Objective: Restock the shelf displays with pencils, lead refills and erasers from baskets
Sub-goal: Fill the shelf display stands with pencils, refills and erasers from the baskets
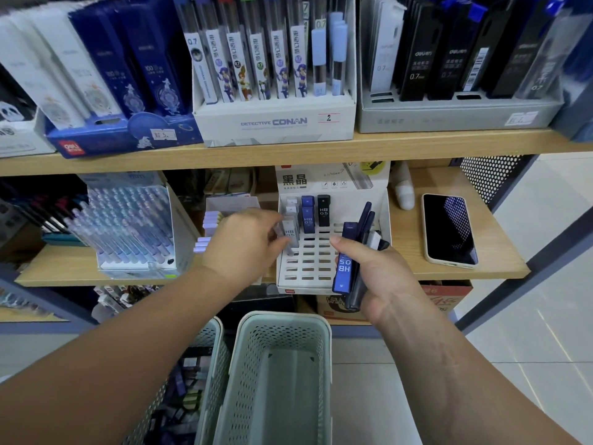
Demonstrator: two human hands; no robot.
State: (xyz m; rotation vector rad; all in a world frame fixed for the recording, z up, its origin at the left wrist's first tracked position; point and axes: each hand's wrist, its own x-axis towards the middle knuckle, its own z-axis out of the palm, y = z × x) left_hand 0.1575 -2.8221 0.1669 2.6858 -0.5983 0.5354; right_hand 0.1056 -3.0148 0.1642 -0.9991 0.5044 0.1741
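A white slotted display box (308, 268) for lead refills stands on the middle shelf. A blue refill case (308, 216) and a black one (323, 211) stand in its back rows. My left hand (244, 242) pinches a clear grey HB 0.5 refill case (290, 234) at the box's left column. My right hand (375, 274) grips a bundle of blue, dark and white refill cases (351, 264) just in front of the box's right side.
A pale green perforated basket (279, 377) stands below my hands, with a second basket (189, 390) holding packets to its left. A phone (449, 231) lies on the shelf at the right. A pen display box (134, 226) stands at the left. Upper shelf displays are full.
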